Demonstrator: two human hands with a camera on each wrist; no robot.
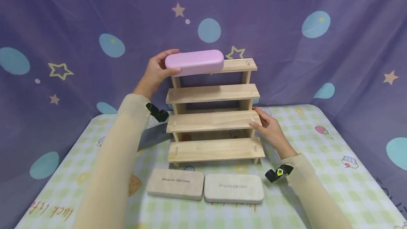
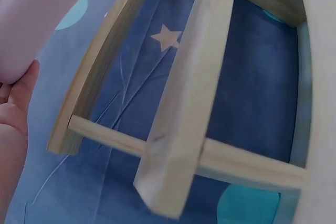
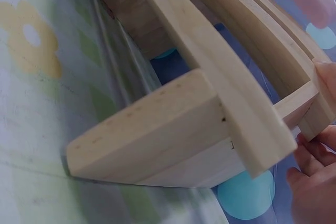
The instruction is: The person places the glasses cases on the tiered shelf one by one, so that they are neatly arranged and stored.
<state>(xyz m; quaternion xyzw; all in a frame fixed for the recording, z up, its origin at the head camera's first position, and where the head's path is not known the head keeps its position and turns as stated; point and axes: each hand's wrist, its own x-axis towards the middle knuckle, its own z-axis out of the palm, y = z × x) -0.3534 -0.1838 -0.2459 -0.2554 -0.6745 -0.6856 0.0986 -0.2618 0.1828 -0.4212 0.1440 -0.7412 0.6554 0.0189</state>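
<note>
Gripping the lilac case [image 1: 194, 61] by one end, the person's left hand [image 1: 155, 72] sets the thumb on the near face and the fingers behind. This end hold presumably leaves the rest of the case's length unobstructed. The case extends rightward from that hand, overlapping the left part of the top board [image 1: 239, 65] of the stepped wooden rack [image 1: 213, 93]. From where I stand, contact between case and board cannot be confirmed.

The right hand [image 1: 271, 130], positioned lower, pinches the near-side end of the third board [image 1: 211, 121] from the top, thumb on the upper face. The likely function is bracing the rack against sliding or tipping.

Nearer the body than both hands, between the forearms, two flat cases lie on the checked tablecloth [image 1: 330, 172]: a beige case [image 1: 175, 189] toward the left arm, a pale grey case [image 1: 234, 194] toward the right. They lie end to end, lettering upward, apparently so arranged for easy reach by either hand.
</note>
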